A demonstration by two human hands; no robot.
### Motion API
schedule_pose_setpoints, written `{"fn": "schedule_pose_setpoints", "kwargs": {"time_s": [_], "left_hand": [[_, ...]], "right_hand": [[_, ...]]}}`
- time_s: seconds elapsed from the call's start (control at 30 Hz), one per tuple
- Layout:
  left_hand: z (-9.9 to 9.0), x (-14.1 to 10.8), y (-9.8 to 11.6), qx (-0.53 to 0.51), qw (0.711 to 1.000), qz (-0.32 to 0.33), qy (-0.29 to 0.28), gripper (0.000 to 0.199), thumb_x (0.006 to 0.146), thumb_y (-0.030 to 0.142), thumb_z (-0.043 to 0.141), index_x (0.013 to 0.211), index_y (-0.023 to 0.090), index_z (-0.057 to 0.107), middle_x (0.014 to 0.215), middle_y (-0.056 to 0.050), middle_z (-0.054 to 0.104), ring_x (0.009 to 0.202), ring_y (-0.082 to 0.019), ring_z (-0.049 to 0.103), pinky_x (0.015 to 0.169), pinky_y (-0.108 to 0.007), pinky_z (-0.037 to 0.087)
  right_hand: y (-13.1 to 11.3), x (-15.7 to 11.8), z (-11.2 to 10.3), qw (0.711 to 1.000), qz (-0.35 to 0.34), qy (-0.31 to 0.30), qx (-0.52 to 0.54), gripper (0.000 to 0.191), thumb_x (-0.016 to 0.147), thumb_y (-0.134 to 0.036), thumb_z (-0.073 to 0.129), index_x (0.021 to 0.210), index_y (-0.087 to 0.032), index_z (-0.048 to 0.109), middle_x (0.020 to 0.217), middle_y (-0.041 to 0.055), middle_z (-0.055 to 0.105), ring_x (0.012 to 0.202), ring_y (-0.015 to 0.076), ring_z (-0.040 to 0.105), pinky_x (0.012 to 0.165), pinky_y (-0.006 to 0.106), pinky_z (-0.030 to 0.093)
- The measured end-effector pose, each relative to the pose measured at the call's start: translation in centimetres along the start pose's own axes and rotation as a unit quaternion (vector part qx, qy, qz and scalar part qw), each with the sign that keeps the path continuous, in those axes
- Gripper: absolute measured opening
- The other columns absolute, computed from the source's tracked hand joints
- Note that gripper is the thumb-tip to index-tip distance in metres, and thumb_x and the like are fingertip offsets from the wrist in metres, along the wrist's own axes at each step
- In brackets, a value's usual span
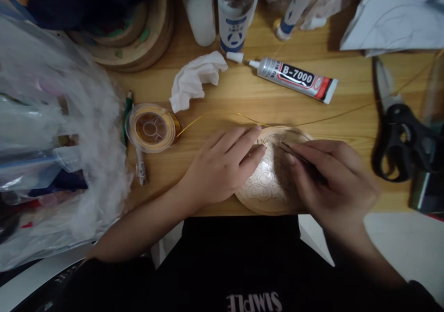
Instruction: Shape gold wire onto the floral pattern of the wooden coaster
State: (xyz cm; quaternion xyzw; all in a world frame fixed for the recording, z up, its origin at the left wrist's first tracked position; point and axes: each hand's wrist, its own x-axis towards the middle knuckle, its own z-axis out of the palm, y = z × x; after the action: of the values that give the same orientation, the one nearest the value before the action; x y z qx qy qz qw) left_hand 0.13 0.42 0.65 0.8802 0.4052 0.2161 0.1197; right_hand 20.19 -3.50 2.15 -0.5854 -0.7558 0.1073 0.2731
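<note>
A round pale wooden disc (251, 201) with a flower pattern drawn in thin lines lies at the table's front edge. My left hand (225, 162) rests on its upper left side, fingers stretched out. Between the index finger and thumb are small loops of gold wire (262, 142). My right hand (333, 178) is closed on dark, thin tweezers (286, 148), whose tips point at the disc's upper part. Gold thread-like wire (326, 118) runs past the disc's top edge to the far right. The right hand and its shadow cover the disc's right side.
A spool of gold wire (152, 127) lies left, beside a pen (140, 164). Farther back are crumpled tissue (197, 78), a B-7000 glue tube (298, 78) and a clear bottle (236, 21). Black scissors (398, 131) lie right; plastic bags (69, 131) crowd the left.
</note>
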Motion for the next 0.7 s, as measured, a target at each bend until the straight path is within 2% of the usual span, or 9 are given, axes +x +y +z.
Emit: {"fn": "schedule_pose_setpoints", "kwargs": {"time_s": [0.1,0.23,0.4,0.57,0.63,0.7], "left_hand": [[0.1,-0.1,0.2,-0.011,1.0,-0.023,0.005,0.024,0.1,0.026,0.051,0.121,0.018,0.058,0.118,-0.005,0.069,0.107,-0.017,0.067,0.091,-0.031,0.055],[0.1,-0.2,0.3,-0.021,1.0,-0.019,0.003,0.023,0.1,0.023,0.05,0.121,0.017,0.058,0.119,-0.006,0.068,0.11,-0.017,0.065,0.092,-0.03,0.053],[0.0,-0.2,0.4,-0.017,0.999,-0.027,0.008,0.023,0.1,0.022,0.048,0.118,0.016,0.06,0.117,-0.006,0.068,0.11,-0.016,0.064,0.09,-0.029,0.052],[0.0,-0.6,0.7,-0.006,0.999,-0.044,0.0,0.026,0.101,0.022,0.044,0.121,0.017,0.061,0.121,-0.005,0.066,0.109,-0.016,0.062,0.088,-0.028,0.051],[0.0,-0.8,0.8,0.008,0.999,-0.032,-0.009,0.026,0.102,0.021,0.043,0.119,0.017,0.062,0.124,-0.005,0.065,0.107,-0.016,0.062,0.087,-0.028,0.051],[-0.1,-1.0,0.8,0.034,0.999,-0.009,-0.019,0.026,0.102,0.02,0.042,0.115,0.016,0.064,0.127,-0.006,0.064,0.105,-0.017,0.062,0.085,-0.029,0.05]], "right_hand": [[0.4,0.9,-1.3,0.994,-0.061,-0.039,-0.077,0.02,0.085,-0.017,0.068,0.105,-0.018,0.068,0.098,0.0035,0.072,0.081,0.0134,0.069,0.062,0.024,0.053],[0.2,2.4,-2.0,0.97,-0.145,-0.059,-0.186,0.012,0.088,-0.025,0.066,0.096,-0.016,0.068,0.088,0.0016,0.073,0.066,0.0109,0.065,0.047,0.025,0.039],[-0.4,3.5,-1.9,0.948,-0.213,-0.083,-0.223,0.012,0.087,-0.014,0.061,0.096,-0.015,0.069,0.085,0.0021,0.073,0.062,0.0106,0.061,0.046,0.029,0.029],[-0.8,3.9,-1.7,0.94,-0.227,-0.086,-0.241,0.008,0.09,-0.019,0.062,0.091,-0.018,0.069,0.085,-0.0015,0.073,0.061,0.0083,0.059,0.046,0.026,0.031],[-0.6,3.8,-1.7,0.949,-0.214,-0.079,-0.219,0.008,0.089,-0.023,0.065,0.09,-0.017,0.069,0.084,-0.0004,0.073,0.061,0.0083,0.06,0.045,0.026,0.033],[-0.3,3.3,-1.9,0.968,-0.163,-0.074,-0.174,0.009,0.089,-0.024,0.065,0.093,-0.017,0.069,0.086,0.0018,0.073,0.063,0.0091,0.062,0.046,0.025,0.036]]}}
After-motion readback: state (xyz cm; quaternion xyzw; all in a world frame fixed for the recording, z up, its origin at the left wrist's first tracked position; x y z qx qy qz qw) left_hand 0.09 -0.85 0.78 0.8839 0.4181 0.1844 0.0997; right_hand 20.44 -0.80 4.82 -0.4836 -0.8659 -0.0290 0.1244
